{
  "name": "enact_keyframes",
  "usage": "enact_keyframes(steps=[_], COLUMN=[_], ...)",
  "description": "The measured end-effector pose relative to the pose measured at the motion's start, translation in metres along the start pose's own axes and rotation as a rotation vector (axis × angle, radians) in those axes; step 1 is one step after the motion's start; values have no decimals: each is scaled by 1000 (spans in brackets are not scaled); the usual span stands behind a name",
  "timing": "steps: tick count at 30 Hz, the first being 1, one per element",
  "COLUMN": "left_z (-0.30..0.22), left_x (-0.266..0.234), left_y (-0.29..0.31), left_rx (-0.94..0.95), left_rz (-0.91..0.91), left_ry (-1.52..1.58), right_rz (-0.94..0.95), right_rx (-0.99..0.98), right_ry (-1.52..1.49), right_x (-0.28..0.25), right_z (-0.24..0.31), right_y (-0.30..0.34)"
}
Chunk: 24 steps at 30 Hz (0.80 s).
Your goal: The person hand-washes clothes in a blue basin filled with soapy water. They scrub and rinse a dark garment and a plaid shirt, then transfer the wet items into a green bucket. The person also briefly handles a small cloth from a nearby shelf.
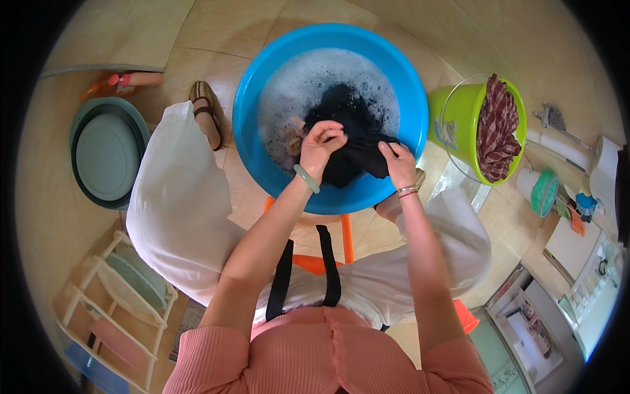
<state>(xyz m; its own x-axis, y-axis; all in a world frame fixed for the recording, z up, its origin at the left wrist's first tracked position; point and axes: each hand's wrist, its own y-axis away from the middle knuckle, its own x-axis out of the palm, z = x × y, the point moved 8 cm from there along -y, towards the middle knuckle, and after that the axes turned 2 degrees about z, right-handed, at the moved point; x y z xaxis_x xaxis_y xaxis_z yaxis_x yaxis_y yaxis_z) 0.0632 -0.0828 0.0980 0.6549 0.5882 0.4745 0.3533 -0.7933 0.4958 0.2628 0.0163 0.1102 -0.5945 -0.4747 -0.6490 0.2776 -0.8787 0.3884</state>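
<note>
A wet black garment [357, 154] lies bunched in a round blue basin [243, 115] of foamy water. Over its left part, my left hand [319, 148] is closed, thumb and fingertips drawn together; whether cloth is between them cannot be seen. My right hand [399, 165] grips the garment's edge near the basin's right side, thumb on top. More dark cloth sits half under the suds [295, 82] behind my hands. A pale beige-pink cloth [289, 139] floats beside my left wrist.
A lime-green bucket [453, 118] with a maroon checked cloth [499, 131] stands right of the basin. At left are stacked grey-green basins [108, 157], a pink bottle [141, 79] and a white rack [92, 289]. My knees flank the basin; an orange stool [308, 263] is under me.
</note>
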Motion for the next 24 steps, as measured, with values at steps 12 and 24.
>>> enact_keyframes(steps=[12,24], left_z=[24,87], left_x=[23,-37], left_y=[-7,-1], left_rx=[-517,-175], left_rz=[168,-258], left_ry=[-48,31], right_rz=[61,-87], right_rx=[-579,-463], right_ry=[30,-1], right_x=[43,53], right_z=[183,145], right_y=[102,56])
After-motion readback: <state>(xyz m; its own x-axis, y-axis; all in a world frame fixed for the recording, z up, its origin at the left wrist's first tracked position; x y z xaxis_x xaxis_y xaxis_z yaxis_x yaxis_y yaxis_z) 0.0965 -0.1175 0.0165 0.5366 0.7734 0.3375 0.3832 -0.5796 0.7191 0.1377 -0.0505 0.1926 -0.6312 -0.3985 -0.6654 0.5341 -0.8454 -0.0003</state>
